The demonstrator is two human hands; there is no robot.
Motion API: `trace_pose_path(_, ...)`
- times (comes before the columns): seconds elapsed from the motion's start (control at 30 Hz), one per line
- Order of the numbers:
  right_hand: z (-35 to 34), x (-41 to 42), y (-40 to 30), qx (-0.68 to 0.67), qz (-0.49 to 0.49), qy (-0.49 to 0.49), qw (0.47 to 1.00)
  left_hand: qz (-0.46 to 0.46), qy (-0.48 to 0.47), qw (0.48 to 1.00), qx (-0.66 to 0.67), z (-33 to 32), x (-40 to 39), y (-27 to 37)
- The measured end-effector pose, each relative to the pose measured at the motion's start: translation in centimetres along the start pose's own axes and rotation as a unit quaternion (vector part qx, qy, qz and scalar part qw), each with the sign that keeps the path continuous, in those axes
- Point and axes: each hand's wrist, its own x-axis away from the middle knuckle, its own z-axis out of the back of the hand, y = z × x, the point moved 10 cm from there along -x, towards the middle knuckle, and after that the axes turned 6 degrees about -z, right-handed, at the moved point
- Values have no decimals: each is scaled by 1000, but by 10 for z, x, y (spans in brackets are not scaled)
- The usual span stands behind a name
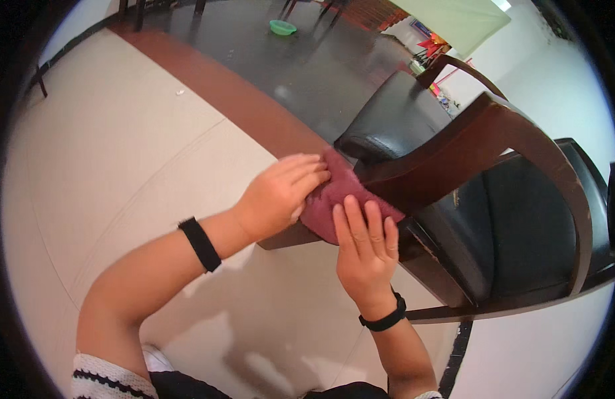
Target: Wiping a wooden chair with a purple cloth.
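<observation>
A dark red cloth (345, 182) lies folded over a dark wooden part of a chair (437, 164), near the lower end of its curved armrest. My left hand (282, 197) has its fingers curled onto the cloth's left side. Against the cloth's lower right side rests my right hand (364, 249), fingers nearly straight and a little apart, its thumb hidden. The chair has a black padded seat and backrest (527, 224). Much of the wood under the cloth is covered. Both wrists wear black bands.
Behind the armrest stands another black padded chair seat (402, 119). A green plastic basin (282, 27) sits on the dark floor (257, 65) farther off. Pale tiles (122, 139) and a reddish-brown strip (227, 95) lie to the left. A white wall (517, 359) rises at the right.
</observation>
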Motion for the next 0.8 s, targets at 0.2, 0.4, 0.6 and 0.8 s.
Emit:
trace_pose_path(0.2, 50, -4, 29, -280, -119, 13, 952, 51, -1, 985, 164, 13, 9, 14)
trace_pose_path(0.4, 8, 25, 56, -457, -335, -64, 821, 308, -128, 832, 442, -7, 37, -29)
trace_pose_path(0.6, 38, 6, 27, -113, -124, 129, 977, 344, -63, 811, 469, -49, 25, -64)
trace_pose_path(0.8, 36, 17, 7, 28, 2, 202, 979, 295, 120, 940, 121, -5, 10, -56)
